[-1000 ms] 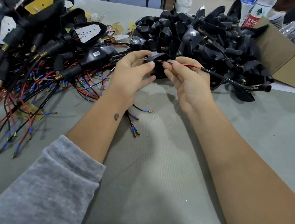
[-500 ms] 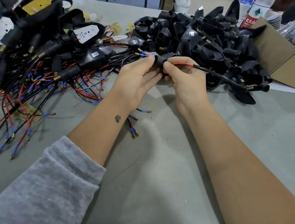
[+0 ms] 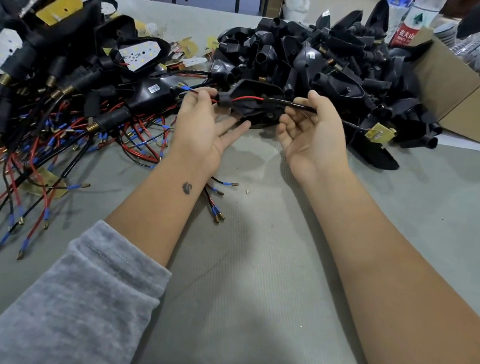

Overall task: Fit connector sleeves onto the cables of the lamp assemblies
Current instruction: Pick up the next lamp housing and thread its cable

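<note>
A black lamp housing (image 3: 249,103) with its sleeve neck (image 3: 224,100) hangs on a red and black cable (image 3: 248,98) stretched between my hands above the table. My left hand (image 3: 205,127) pinches the cable's blue-tipped end between thumb and forefinger, the other fingers spread open below. My right hand (image 3: 313,133) holds the black sheathed part of the cable (image 3: 295,105) under the thumb, palm up. The cable runs on to the right and ends at a small yellow board (image 3: 380,132).
A tangle of finished lamp assemblies with red and black leads (image 3: 66,105) fills the left. A heap of empty black housings (image 3: 328,62) lies at the back, beside a cardboard box (image 3: 463,96) and a bottle (image 3: 409,25). Loose leads (image 3: 217,206) lie under my left wrist.
My hands have moved apart and the cable is pulled through the housing, so its blue-tipped end now sticks out on the left and more red wire shows.
</note>
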A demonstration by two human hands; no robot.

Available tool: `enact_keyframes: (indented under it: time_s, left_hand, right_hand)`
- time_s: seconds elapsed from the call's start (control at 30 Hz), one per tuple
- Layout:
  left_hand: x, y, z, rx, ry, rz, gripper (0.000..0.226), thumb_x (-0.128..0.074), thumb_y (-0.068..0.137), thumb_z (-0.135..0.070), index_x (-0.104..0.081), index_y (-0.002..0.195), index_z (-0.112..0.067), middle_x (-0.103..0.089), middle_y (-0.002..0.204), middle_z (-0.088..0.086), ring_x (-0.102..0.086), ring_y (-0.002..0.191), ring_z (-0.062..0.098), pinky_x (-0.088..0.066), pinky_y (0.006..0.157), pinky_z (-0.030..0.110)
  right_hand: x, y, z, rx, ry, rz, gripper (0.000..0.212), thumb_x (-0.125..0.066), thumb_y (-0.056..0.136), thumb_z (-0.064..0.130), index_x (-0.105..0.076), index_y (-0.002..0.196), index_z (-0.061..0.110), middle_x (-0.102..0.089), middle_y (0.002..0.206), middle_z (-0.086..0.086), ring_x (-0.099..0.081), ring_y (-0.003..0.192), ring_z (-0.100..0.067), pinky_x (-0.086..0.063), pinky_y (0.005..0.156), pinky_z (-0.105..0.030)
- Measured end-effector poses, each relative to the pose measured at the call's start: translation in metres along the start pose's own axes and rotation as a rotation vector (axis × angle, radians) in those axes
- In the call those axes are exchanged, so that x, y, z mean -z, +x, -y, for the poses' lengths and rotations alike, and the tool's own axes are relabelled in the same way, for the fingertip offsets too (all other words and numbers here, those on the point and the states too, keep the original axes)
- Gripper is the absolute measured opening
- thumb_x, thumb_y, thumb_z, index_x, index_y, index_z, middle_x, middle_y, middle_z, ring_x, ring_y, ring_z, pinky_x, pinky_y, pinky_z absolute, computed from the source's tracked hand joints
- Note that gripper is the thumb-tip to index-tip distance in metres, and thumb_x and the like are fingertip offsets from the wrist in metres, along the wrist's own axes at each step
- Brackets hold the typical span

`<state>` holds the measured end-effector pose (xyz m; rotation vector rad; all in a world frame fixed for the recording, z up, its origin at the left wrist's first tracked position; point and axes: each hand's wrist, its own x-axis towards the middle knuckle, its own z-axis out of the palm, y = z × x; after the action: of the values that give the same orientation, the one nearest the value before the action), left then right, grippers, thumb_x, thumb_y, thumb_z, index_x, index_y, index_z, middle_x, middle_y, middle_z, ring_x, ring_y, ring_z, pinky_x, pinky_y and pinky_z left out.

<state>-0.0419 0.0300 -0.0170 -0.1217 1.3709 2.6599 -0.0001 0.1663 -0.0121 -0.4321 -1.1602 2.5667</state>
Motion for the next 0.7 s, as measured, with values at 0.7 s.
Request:
enact_keyframes:
  time_s: [0.7]
  left_hand:
    - [0.0022, -0.0013, 0.0009, -0.131, 0.135, -0.044, 0.031, -0.032, 0.107, -0.032, -0.062, 0.105, -0.025, -0.072, 0.109, 0.008, -0.072, 0.096, 0.018, -0.059, 0.081, 0.033]
  right_hand:
    - [-0.0026, 0.0003, -0.0029, 0.21, -0.168, -0.01, 0.009, -0.06, 0.092, -0.002, -0.057, 0.086, 0.004, -0.064, 0.077, -0.013, -0.066, 0.07, -0.021, -0.058, 0.068, -0.028]
